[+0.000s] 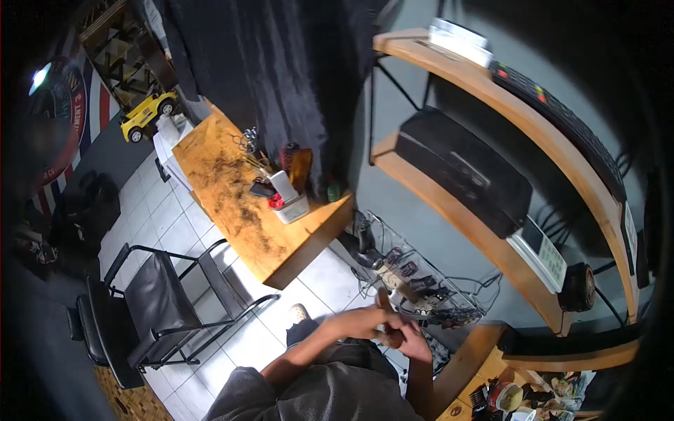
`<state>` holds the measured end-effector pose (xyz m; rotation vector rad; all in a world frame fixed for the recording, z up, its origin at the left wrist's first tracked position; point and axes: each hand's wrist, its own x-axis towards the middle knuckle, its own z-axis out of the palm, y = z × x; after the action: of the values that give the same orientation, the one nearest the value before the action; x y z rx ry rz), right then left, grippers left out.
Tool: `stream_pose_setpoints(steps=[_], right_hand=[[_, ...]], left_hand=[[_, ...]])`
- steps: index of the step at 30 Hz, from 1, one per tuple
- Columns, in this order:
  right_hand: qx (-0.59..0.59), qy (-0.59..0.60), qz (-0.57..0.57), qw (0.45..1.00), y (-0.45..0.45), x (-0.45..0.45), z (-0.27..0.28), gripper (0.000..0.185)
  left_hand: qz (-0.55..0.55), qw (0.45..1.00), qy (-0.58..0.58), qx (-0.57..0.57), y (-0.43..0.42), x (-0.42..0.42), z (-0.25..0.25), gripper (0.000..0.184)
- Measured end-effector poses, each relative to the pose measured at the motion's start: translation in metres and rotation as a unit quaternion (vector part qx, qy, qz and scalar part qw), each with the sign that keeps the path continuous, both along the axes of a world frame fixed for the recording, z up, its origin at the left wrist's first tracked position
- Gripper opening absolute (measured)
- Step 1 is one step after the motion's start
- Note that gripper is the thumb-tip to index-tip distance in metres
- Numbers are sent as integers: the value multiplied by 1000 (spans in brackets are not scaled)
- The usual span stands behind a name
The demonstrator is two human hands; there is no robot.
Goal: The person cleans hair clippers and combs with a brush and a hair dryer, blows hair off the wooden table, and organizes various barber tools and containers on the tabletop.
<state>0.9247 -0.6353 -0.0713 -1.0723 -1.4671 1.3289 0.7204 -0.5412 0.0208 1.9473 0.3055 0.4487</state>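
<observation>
Both of my hands meet in front of my dark grey shirt, low in the head view. My left hand [361,322] reaches in from the left side of the body and my right hand [415,342] from the right; their fingers overlap. A brownish shape shows between and above them, too blurred to tell from fingers. Just beyond the hands hangs a wire rack [439,281] with clippers and cables.
A wooden table [225,182] bears hair clippings and a white container [293,209] of tools. A black chair [161,288] stands left. Wall shelves [435,200] hold a black case [463,168]. At lower right is a cluttered wooden counter [484,372].
</observation>
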Motion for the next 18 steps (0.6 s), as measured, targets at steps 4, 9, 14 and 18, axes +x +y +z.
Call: stream_pose_setpoints(steps=[4,9,14,18], right_hand=[[-269,165,51,948,19,-44,34,42],[-193,-66,-99,974,46,-115,91,58],[-150,-32,-138,979,76,-176,85,49],[-100,-149,-194,964,92,-206,82,41]], left_hand=[[317,941,110,-54,24,-113,38,45],[609,790,-15,-60,82,-195,11,101],[563,823,-64,49,151,-212,-9,122],[530,841,-85,59,176,-204,-14,117]])
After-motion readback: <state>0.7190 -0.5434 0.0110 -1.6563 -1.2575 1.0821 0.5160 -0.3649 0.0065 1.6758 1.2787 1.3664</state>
